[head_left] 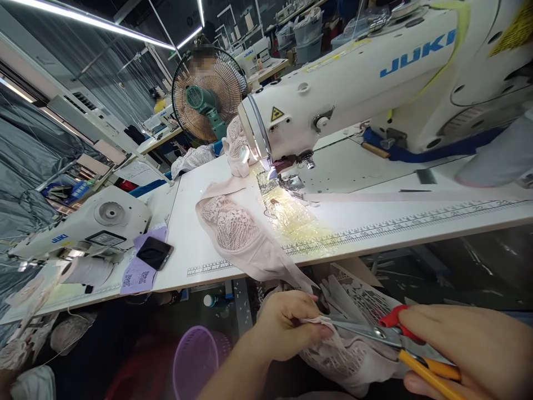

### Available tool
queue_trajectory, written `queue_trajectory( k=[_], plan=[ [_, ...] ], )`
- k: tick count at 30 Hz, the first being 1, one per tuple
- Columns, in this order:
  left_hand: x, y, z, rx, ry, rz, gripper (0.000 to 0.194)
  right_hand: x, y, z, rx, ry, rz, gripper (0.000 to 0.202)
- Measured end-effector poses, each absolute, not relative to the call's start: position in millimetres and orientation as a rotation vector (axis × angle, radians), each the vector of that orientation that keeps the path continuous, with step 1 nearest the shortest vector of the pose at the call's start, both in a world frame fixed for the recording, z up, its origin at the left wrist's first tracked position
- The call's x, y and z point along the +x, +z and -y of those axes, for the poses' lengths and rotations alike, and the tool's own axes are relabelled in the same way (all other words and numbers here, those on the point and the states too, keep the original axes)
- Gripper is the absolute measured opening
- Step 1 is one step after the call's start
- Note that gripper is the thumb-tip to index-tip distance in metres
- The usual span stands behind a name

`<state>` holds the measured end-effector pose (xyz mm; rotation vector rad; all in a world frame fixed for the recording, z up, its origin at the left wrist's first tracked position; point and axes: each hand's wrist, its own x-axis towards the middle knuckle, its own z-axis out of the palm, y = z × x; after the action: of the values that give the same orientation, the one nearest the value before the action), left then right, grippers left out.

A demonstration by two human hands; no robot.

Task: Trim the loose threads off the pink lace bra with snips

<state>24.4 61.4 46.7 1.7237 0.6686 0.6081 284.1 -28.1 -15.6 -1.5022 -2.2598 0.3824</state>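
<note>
My left hand [287,328] pinches a piece of pale pink lace fabric [345,355] below the table's front edge. In my right hand [466,344] are scissors [375,332] with red and yellow handles, their blades lying against the fabric right beside my left fingers. The same pink fabric runs up over the table edge to a lace bra cup [233,225] lying flat on the white table [187,222], just in front of the needle area of the white JUKI sewing machine [353,83].
A standing fan [208,94] is behind the table. To the left are a second JUKI machine [91,222], a black phone [155,253] on purple paper and a white tape roll [85,270]. A purple basket [197,361] sits on the floor. More lace pieces [237,147] lie by the machine head.
</note>
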Motion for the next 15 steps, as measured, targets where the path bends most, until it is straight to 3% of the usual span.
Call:
queue_trajectory(
  k=[15],
  plan=[
    [18.5,47.3,-64.3,1.742,0.567,-0.606,0.049,288.6,-15.6,30.9,-1.574,0.406,2.208,0.027]
  ],
)
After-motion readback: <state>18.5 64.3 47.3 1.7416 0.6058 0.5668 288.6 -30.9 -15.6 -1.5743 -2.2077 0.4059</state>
